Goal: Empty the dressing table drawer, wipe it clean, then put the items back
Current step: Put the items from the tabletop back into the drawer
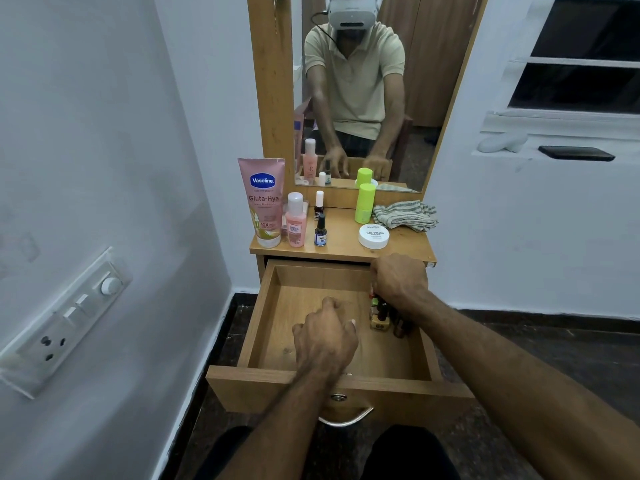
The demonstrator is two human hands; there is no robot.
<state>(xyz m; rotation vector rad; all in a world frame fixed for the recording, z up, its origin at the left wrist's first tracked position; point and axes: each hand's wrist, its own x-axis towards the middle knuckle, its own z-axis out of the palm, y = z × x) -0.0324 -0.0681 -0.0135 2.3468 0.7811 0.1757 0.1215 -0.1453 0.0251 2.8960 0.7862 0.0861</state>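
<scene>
1. white walls close in a wooden bench (346, 252) under a mirror; its drawer (263, 317) stands pulled out.
2. right hand (400, 280) reaches down on the small bottles (382, 315) clustered against the drawer's right wall; whether its grip is clamped on one, i cannot tell.
3. left hand (325, 336) hovers loosely curled over bare drawer floor, holding nothing.
4. judgement: lift the bottles upright, few at a time, onto the bench beside the cloth (405, 214).
5. readable: "vaseline gluta-hya" and "10x" on the pink tube (265, 202); "nail polish" on the white tub (374, 236).
</scene>
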